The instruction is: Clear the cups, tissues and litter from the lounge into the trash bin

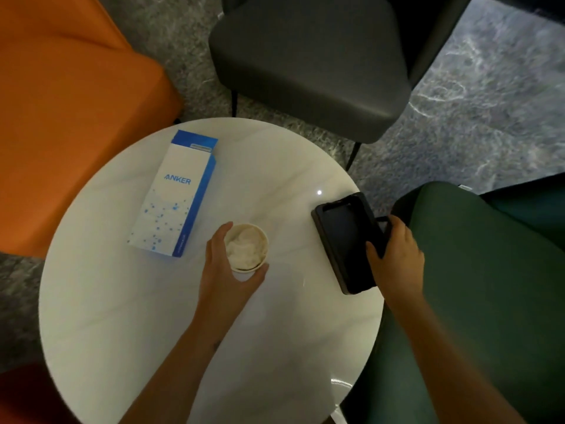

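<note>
A white paper cup stuffed with crumpled tissue stands near the middle of the round white table. My left hand wraps around the cup, thumb on its near side and fingers on its left. At the table's right edge my right hand grips a black tray-like case, which is tilted up off the tabletop. A white and blue Anker box lies flat to the left of the cup.
An orange seat stands to the left, a dark grey chair beyond the table, a green armchair on the right. Grey marbled floor surrounds them.
</note>
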### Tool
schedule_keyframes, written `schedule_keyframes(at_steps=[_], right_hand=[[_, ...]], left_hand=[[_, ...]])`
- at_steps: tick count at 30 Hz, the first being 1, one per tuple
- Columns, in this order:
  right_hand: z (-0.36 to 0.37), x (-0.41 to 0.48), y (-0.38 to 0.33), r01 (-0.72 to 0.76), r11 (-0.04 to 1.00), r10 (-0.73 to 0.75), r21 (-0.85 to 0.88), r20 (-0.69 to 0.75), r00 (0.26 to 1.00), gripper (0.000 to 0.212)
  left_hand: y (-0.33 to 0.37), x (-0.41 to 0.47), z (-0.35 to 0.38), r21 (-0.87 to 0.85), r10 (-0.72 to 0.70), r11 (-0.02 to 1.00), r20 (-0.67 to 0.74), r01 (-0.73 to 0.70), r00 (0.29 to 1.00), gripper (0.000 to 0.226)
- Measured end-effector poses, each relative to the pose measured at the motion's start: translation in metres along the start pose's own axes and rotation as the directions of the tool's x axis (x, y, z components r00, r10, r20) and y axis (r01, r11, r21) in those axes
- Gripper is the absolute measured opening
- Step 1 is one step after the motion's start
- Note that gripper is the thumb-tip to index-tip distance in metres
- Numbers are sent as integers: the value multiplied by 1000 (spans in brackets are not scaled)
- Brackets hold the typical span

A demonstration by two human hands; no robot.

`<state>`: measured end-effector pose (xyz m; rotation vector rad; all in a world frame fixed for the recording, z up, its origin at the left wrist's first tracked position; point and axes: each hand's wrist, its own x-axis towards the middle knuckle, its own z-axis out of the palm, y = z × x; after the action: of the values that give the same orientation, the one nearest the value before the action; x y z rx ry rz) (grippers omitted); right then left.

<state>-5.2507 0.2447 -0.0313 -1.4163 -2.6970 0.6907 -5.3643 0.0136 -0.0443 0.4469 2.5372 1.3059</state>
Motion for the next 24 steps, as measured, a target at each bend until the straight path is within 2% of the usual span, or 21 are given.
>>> schedule_keyframes(at_steps=[4, 7, 10, 14, 18, 22, 24], right_hand=[[6, 2, 15, 33, 999, -31, -41, 63, 998, 32], [9, -1, 15, 27, 997, -33, 76, 88, 996, 28], [13, -8, 8, 29, 970, -54, 241, 100, 994, 28], [19, -18, 1, 56, 931, -95, 361, 92, 991, 22], [20, -24, -1, 29, 871, -92, 490, 106, 990, 20], [17, -25, 7, -18, 763, -151, 646, 206, 967, 26], [13, -26, 10, -117, 669, -171, 734, 305, 937, 29]], left_hand=[[2, -1, 0, -4, -36, 999, 8, 36, 999, 89], [20, -1, -1, -16, -29, 999, -76, 28, 997, 86], [48, 1, 4, -77, 88, 992, -106, -97, 990, 86], [85, 5, 18, -165, 175, 970, -30, -178, 984, 85], [85, 7, 36, -173, 177, 972, 77, -162, 981, 85], [73, 4, 47, -142, 165, 979, 135, -146, 977, 83], [70, 3, 50, -120, 164, 982, 172, -145, 971, 83]])
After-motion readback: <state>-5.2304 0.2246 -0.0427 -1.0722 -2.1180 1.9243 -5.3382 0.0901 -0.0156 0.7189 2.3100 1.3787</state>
